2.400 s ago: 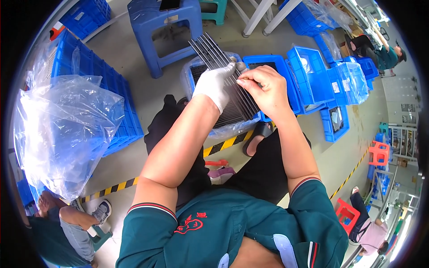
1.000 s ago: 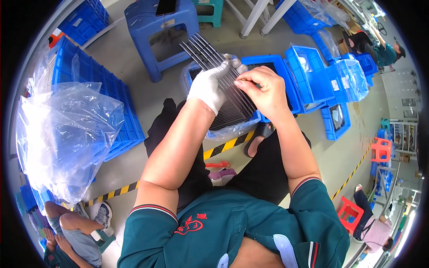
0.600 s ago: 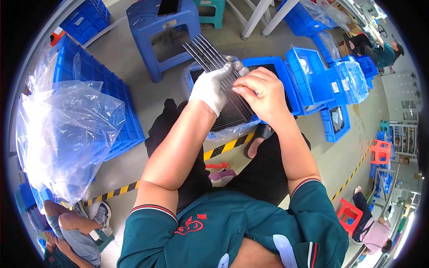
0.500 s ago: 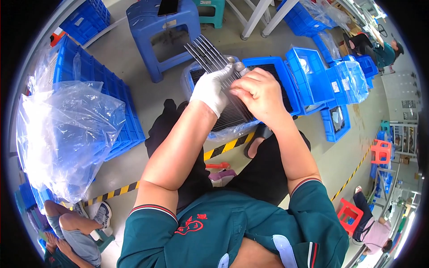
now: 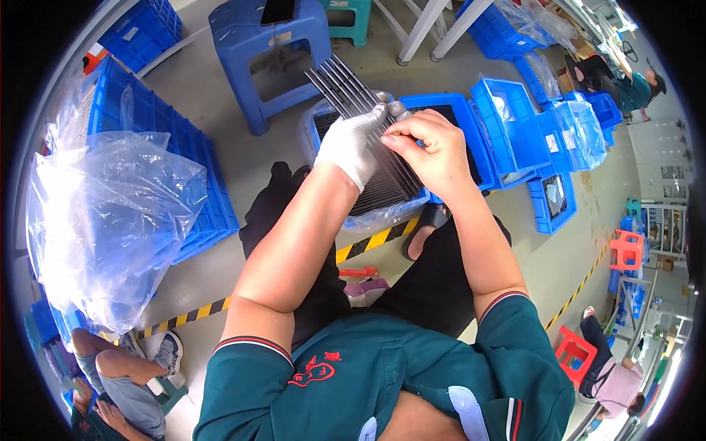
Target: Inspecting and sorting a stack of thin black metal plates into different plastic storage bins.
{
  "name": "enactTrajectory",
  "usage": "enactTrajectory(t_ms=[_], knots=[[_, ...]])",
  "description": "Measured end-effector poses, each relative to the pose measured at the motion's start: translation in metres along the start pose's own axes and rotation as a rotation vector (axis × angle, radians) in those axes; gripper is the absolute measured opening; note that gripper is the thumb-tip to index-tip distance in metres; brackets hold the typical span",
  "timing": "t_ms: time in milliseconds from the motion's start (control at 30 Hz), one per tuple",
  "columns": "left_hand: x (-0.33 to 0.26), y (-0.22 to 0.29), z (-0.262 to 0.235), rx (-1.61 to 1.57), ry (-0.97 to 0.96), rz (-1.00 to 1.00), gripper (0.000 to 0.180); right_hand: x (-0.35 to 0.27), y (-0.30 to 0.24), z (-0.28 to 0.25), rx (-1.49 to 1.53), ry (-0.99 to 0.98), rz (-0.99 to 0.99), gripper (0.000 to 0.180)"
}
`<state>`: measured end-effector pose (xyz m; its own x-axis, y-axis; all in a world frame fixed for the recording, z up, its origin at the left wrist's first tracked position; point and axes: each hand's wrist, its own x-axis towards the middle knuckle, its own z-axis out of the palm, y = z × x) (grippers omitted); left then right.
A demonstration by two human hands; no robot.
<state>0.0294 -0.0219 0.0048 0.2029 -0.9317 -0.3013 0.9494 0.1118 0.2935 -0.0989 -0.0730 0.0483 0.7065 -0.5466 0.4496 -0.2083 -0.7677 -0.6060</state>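
You are gripping the fan of dark thin strips (image 5: 368,132) in your gloved left hand (image 5: 351,141), long axis running up-left over the blue bin (image 5: 471,125), while your bare right hand (image 5: 434,147) is pinching one strip's near end.

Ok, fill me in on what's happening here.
A seated person holds a fanned bundle of thin dark metal strips in the gloved left hand, above a plastic-lined blue bin holding more of them. The bare right hand pinches at the strips beside the glove. A blue stool stands beyond, and a large clear plastic bag lies to the left.
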Motion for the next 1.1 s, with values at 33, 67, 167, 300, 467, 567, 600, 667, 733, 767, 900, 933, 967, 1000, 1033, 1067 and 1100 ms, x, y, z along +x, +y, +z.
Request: enactTrajectory(t_ms=[33,67,167,300,467,567,600,667,733,767,900,933,967,1000,1033,1067,1100], knots=[[0.0,0.001,0.0,-0.009,0.008,-0.005,0.012,0.001,0.0,0.0,-0.015,-0.01,-0.004,0.009],[0.0,0.001,-0.001,-0.009,0.011,-0.002,0.012,0.001,0.0,0.0,-0.03,-0.02,-0.008,0.009],[0.001,0.001,0.0,-0.022,-0.051,-0.001,0.011,0.002,0.001,0.0,-0.07,-0.021,-0.041,0.01],[-0.002,0.001,0.004,0.012,0.011,0.006,0.009,0.002,0.0,0.008,-0.195,-0.023,-0.192,0.012],[-0.002,0.001,0.006,-0.04,-0.011,-0.013,0.009,0.003,-0.001,0.001,-0.118,-0.002,-0.115,0.009],[-0.002,0.0,0.004,0.024,0.056,0.007,0.01,0.002,-0.007,-0.002,-0.042,-0.011,-0.034,0.009],[-0.001,-0.001,0.002,0.033,0.064,0.018,0.011,0.002,-0.007,-0.002,0.003,-0.028,0.003,0.009],[0.003,-0.002,-0.003,0.028,0.066,0.006,0.012,0.0,-0.003,0.001,0.017,-0.044,-0.002,0.01],[0.005,-0.003,-0.004,0.023,0.068,-0.006,0.014,0.0,-0.001,0.004,0.002,-0.049,-0.004,0.01],[0.005,-0.004,-0.003,0.03,0.08,0.001,0.014,0.0,0.0,0.004,0.001,-0.049,-0.002,0.01],[0.008,-0.003,-0.01,0.068,0.107,0.013,0.011,0.001,-0.009,0.002,-0.172,-0.03,-0.137,0.01],[0.008,-0.003,-0.012,0.132,0.116,0.042,0.012,-0.001,-0.014,0.002,-0.298,-0.028,-0.228,0.01],[0.009,-0.003,-0.013,0.134,0.117,0.041,0.012,-0.002,-0.018,0.004,-0.316,0.004,-0.309,0.011],[0.008,-0.004,-0.014,0.136,0.124,0.042,0.012,-0.002,-0.018,0.007,-0.316,0.006,-0.307,0.011],[0.007,-0.005,-0.011,0.138,0.129,0.039,0.012,-0.004,-0.014,0.009,-0.335,-0.024,-0.275,0.009],[0.004,-0.005,-0.007,0.147,0.139,0.055,0.012,-0.005,-0.01,0.012,-0.354,-0.053,-0.242,0.007],[0.005,-0.005,-0.009,0.119,0.143,0.03,0.011,-0.005,-0.002,0.014,-0.258,-0.034,-0.194,0.009]])
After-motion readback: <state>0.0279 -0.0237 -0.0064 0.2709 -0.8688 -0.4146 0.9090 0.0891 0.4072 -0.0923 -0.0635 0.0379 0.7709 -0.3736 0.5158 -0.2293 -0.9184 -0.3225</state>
